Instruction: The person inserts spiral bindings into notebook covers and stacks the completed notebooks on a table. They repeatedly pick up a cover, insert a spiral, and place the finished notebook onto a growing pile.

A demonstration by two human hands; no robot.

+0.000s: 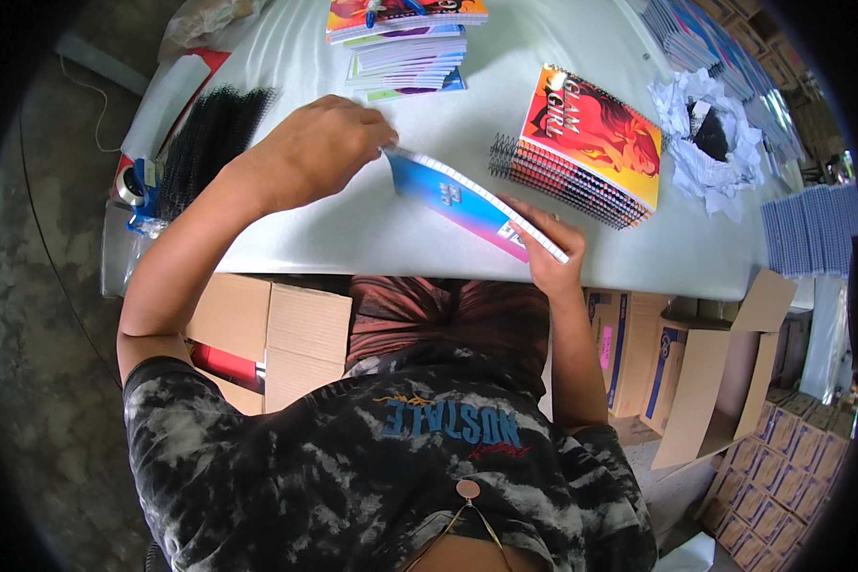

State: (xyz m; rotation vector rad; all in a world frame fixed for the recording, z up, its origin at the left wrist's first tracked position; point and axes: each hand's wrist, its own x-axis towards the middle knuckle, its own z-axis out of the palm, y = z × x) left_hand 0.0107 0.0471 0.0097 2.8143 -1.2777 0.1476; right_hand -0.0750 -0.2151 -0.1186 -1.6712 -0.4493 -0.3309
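Observation:
A thin notebook (458, 202) with a blue-to-pink cover is tilted over the table's near edge, its row of punched holes facing up. My right hand (551, 250) grips its right end, thumb on the cover side and fingers behind. At the other end, my left hand (329, 143) is closed with its fingertips pinched at the notebook's corner; whether a thin wire is also between them I cannot tell. To the right stands a stack of spiral notebooks (591, 143) with red and yellow covers and black coils. Left of my left hand lies a heap of black binding coils (205, 143).
Another pile of notebooks (410, 57) stands at the back, with a blue-handled tool (383, 13) on top. Crumpled white paper (701, 143) holds black pieces at the right. A blue tape dispenser (141, 191) sits at the left edge. Open cardboard boxes (305, 334) are below the table.

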